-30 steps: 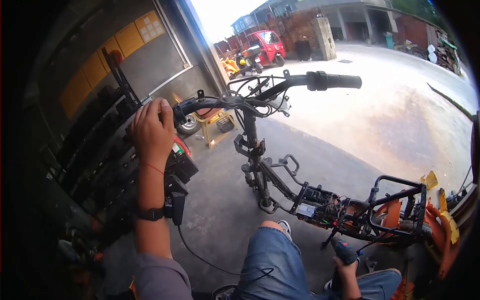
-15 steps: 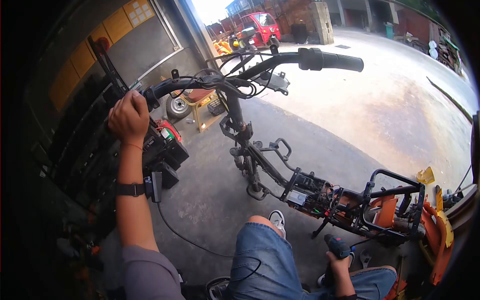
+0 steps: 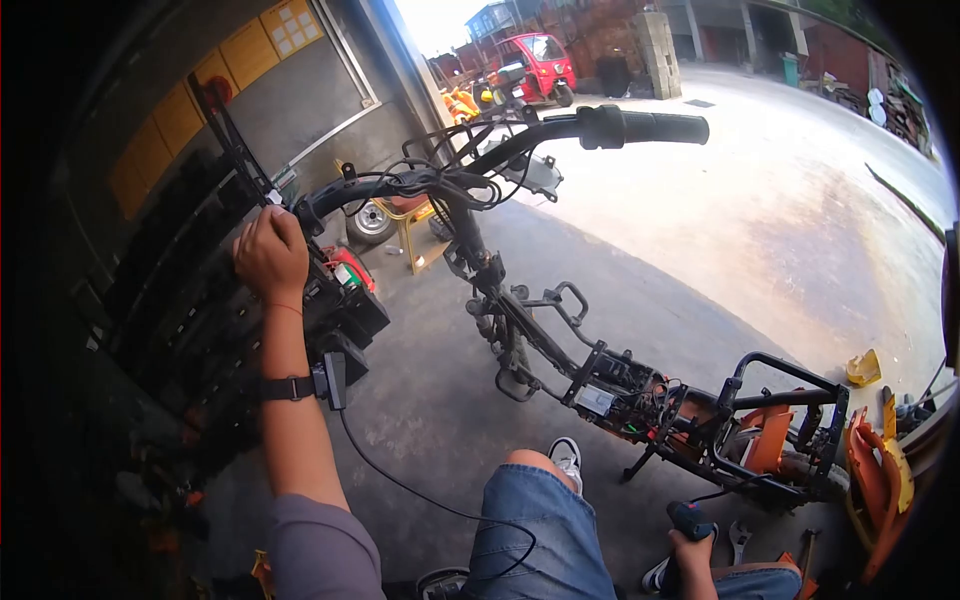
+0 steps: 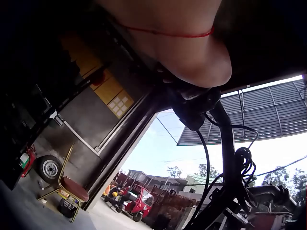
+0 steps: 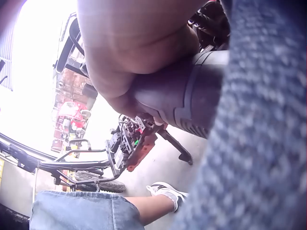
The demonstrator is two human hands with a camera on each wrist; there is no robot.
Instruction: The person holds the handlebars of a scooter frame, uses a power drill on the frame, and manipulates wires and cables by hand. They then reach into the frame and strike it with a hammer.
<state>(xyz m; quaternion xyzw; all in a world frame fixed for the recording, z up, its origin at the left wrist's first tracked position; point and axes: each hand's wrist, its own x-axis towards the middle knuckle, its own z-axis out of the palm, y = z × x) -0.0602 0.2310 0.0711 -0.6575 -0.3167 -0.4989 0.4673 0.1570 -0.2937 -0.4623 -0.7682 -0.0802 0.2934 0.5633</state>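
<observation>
A stripped scooter frame point(image 3: 620, 395) lies tilted on the concrete, its handlebar point(image 3: 470, 165) raised toward me. My left hand point(image 3: 268, 252) grips the left end of that handlebar; in the left wrist view the left hand point(image 4: 192, 52) covers the bar end above a tangle of cables point(image 4: 237, 167). At the bottom of the head view my right hand point(image 3: 695, 548) grips a dark power tool point(image 3: 690, 520) beside my knee. The right wrist view shows the right hand point(image 5: 129, 57) curled round the tool's black body point(image 5: 192, 98).
Dark racks of parts point(image 3: 170, 330) line the left wall. A yellow stool point(image 3: 415, 235) and a small wheel point(image 3: 368, 222) stand by the doorway. Orange body panels point(image 3: 880, 470) lie at right, a wrench point(image 3: 738, 540) near my leg. A red vehicle point(image 3: 540, 65) is parked outside.
The handlebar and my left hand shifted down and left, then slightly back right. My right hand with the tool sank lower in the view.
</observation>
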